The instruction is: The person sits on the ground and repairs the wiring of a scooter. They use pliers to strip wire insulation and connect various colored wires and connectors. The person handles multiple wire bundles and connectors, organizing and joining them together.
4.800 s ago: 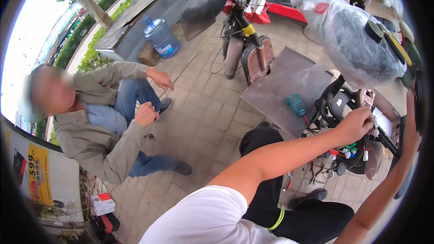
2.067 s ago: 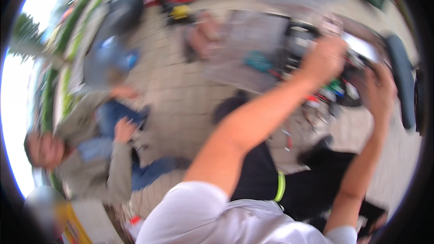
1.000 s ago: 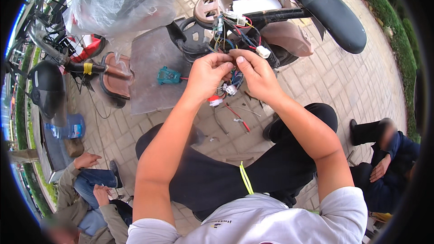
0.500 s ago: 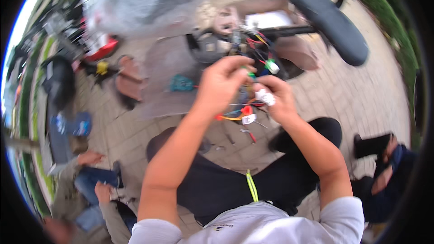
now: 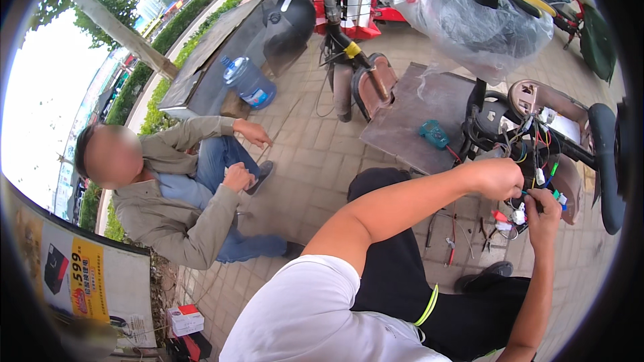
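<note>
My left hand (image 5: 500,177) is closed, thumb and fingers pinching a thin bluish wire (image 5: 524,192). Close beside it, my right hand (image 5: 542,209) is also closed on this wire. Around both hands spreads a wiring harness (image 5: 540,137) with several coloured wires, coming out of an opened electric scooter. A white connector (image 5: 518,213) and a red connector (image 5: 500,216) hang just below the hands. Green and white plugs (image 5: 561,197) sit to the right of my right hand. A teal multimeter (image 5: 435,134) lies on the scooter's footboard (image 5: 396,124).
Pliers (image 5: 488,233) and a red-handled tool (image 5: 451,249) lie on the paving by my legs. At left sits another person (image 5: 191,188), hands apart from mine. Behind are a blue water jug (image 5: 248,84) and a plastic-wrapped bundle (image 5: 469,23). The black scooter seat (image 5: 606,167) stands at right.
The view has swung left, so the scooter and my hands appear farther right and the seated person shows fully. My hands have come close together, pinching the bluish wire.
</note>
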Tool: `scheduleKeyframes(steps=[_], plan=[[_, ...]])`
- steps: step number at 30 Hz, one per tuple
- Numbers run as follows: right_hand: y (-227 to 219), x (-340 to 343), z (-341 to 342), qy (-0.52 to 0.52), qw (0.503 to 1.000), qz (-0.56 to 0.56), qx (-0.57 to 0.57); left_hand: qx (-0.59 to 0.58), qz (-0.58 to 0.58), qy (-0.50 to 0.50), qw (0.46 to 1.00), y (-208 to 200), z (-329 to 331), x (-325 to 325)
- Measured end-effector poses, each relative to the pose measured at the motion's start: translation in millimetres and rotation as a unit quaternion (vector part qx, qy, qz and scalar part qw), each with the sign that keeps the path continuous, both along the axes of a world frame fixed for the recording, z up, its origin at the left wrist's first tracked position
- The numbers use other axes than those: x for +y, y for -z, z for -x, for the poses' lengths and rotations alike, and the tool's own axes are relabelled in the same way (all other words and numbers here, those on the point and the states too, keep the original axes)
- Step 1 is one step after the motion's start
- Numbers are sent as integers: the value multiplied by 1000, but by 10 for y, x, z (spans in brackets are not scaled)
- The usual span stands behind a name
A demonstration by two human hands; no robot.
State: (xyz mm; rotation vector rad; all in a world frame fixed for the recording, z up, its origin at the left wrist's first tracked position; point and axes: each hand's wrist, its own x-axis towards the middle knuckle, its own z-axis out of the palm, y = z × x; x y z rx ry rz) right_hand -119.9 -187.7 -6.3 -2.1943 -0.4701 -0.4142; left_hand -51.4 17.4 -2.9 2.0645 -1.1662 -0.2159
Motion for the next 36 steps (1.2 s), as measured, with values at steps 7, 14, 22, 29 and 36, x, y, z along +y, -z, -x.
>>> scheduleKeyframes(steps=[7, 14, 22, 29, 36], plan=[[-55, 10, -12, -24, 999, 22, -2, -81, 38, -73, 993, 31, 68, -90], [23, 71, -15, -18, 999, 27, 18, -212, 74, -77, 971, 144, 81, -62], [122, 126, -70, -23, 999, 27, -7, -26, -27, -40, 998, 111, 38, 74], [93, 193, -16, -47, 996, 75, 3, -72, -11, -79, 994, 142, 119, 117], [153, 245, -36, -48, 997, 55, -1, -209, 88, -123, 966, 257, 162, -4]])
